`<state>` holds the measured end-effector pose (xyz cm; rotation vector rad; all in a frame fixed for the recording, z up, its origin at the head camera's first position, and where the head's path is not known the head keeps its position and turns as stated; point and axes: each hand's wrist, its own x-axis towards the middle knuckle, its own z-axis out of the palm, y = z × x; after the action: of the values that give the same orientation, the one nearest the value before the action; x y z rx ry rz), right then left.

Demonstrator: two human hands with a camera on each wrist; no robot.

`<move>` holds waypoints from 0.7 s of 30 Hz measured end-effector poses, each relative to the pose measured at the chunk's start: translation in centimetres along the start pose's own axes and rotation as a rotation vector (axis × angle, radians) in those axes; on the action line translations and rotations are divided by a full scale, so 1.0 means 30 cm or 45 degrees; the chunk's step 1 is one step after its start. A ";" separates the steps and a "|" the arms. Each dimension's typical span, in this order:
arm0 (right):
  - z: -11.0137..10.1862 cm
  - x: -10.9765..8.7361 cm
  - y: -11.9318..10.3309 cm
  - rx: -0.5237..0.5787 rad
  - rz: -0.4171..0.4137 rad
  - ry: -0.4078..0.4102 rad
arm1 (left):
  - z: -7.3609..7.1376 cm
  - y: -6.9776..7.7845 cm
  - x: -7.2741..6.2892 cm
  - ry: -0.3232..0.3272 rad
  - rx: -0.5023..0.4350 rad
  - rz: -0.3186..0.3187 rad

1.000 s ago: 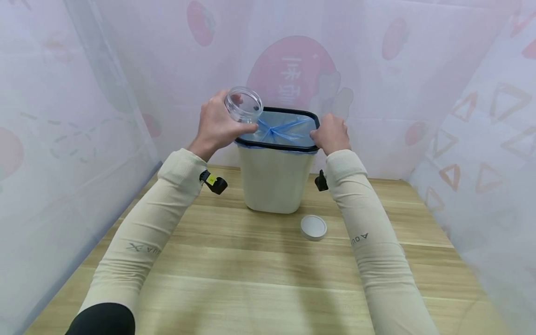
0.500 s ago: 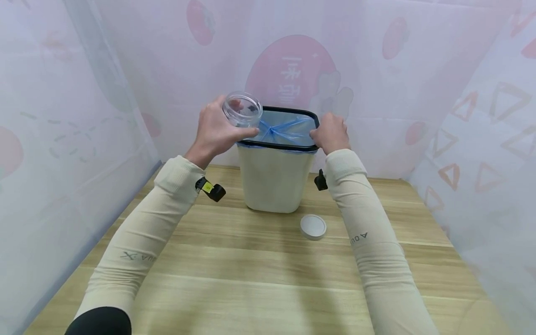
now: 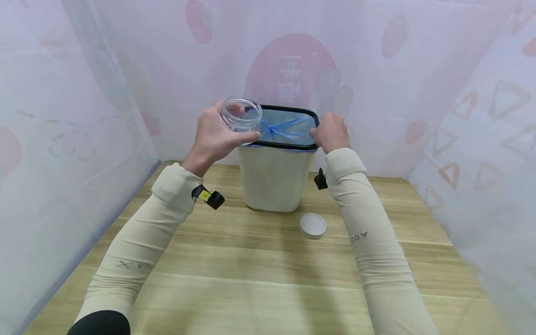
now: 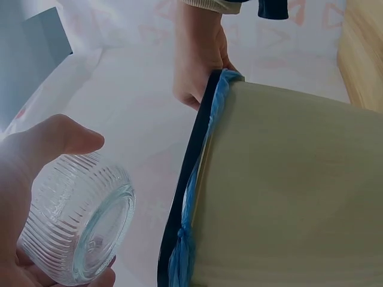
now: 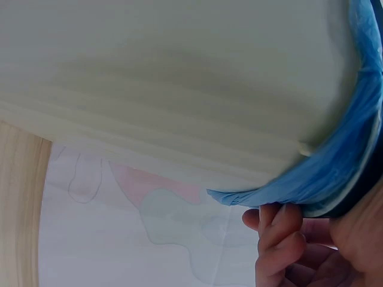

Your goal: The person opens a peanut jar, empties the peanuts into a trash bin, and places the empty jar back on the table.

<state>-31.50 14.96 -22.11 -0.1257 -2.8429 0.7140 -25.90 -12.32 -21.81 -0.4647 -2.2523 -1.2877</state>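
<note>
My left hand [image 3: 214, 135] grips a clear glass jar [image 4: 78, 218] just beyond the left end of a cream trash bin [image 3: 274, 179], thumb on the near side. The jar's lidless mouth faces up toward the head camera; fine vertical ribs run along its side. A blue bag [image 3: 289, 125] lines the bin, folded out under a black rim ring [image 3: 289, 146]. At the bin's right end my right hand [image 3: 331, 133] holds the rim, its fingers curled under the bag's edge in the right wrist view. The bin stands upright on the table.
A round white lid [image 3: 313, 225] lies on the wooden table [image 3: 234, 265], in front of the bin and to its right. Behind the table hangs a pale printed curtain [image 3: 167, 56], with similar sheets on both sides.
My left hand has moved down and slightly left with the jar, whose mouth has turned a little more upward. The right hand stays at the bin's rim.
</note>
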 end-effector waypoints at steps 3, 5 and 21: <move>-0.001 -0.002 0.001 0.003 -0.001 0.003 | 0.001 0.008 -0.014 -0.014 -0.021 0.011; -0.002 -0.003 0.003 0.002 0.001 0.001 | 0.002 0.013 -0.025 -0.029 -0.041 0.015; -0.017 0.003 -0.008 -0.003 0.039 -0.035 | 0.024 0.053 -0.108 -0.124 -0.145 -0.003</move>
<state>-31.49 15.00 -21.54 -0.1612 -2.8741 0.7240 -22.61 -11.05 -22.87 -0.5775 -2.2670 -1.4287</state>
